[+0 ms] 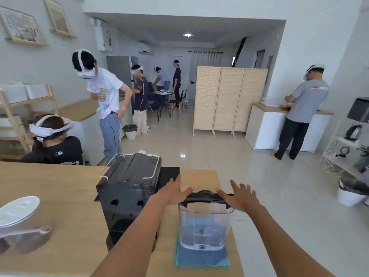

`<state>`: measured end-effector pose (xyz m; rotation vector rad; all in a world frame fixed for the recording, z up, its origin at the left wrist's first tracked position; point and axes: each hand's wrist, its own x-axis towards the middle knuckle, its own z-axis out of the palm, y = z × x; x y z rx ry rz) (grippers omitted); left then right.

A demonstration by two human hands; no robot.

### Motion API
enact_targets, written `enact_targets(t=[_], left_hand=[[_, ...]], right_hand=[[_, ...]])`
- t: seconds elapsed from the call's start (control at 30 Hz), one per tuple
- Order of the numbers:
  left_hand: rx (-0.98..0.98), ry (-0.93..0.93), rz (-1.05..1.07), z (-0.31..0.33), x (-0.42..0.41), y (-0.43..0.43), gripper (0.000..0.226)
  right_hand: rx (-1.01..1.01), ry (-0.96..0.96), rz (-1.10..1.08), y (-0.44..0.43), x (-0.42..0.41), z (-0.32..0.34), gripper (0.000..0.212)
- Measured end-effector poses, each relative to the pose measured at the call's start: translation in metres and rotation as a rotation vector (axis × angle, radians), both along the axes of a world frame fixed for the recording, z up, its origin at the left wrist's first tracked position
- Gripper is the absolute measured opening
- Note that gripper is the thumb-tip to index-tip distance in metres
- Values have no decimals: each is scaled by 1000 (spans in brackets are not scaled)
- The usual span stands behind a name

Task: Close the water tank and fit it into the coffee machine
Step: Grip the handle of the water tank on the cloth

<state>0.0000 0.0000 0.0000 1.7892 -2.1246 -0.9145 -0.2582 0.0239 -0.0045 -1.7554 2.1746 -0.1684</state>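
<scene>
Hands [173, 193] [238, 196] flank clear plastic tank [205, 226] with black lid [205, 196].

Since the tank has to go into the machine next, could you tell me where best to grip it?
Probably by the two side walls just under the black lid, left hand and right hand coming from either side: the water tank stands upright on the blue cloth, walls clear.

The tank [205, 226] is clear with a black lid [205, 196]. Under it lies a blue-teal cloth [201, 260]. At its 9 o'clock is the black machine [127, 194], topped with a silver wire rail [151, 174]. The table [50, 196] is pale wood-grain. At 9 o'clock on it sits a clear jug [22, 236] with a white lid.
</scene>
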Motion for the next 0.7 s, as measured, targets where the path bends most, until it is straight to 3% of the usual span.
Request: enact_targets(t=[0.13,0.3,0.37,0.4,0.47,0.53,0.7], left_hand=[[98,2,90,-15,-9,1,106],[216,195,249,-32,-12,-3,126],[225,204,275,-36,-10,-5,129],[233,203,266,-35,-11,-3,118],[225,275,239,-35,-12,1,71],[197,355,234,-38,-12,2,43],[71,434,253,-43,-9,3,45]], right_hand=[[10,-62,-32,7,-3,-11,108],[47,-251,-63,9,-7,-19,131],[56,-373,-67,12,-8,-19,111],[55,-437,-52,15,-7,-16,93],[44,-537,-26,16,-6,-15,65],[16,-587,-2,15,-5,-18,67],[-116,-623,0,18,-4,-21,65]])
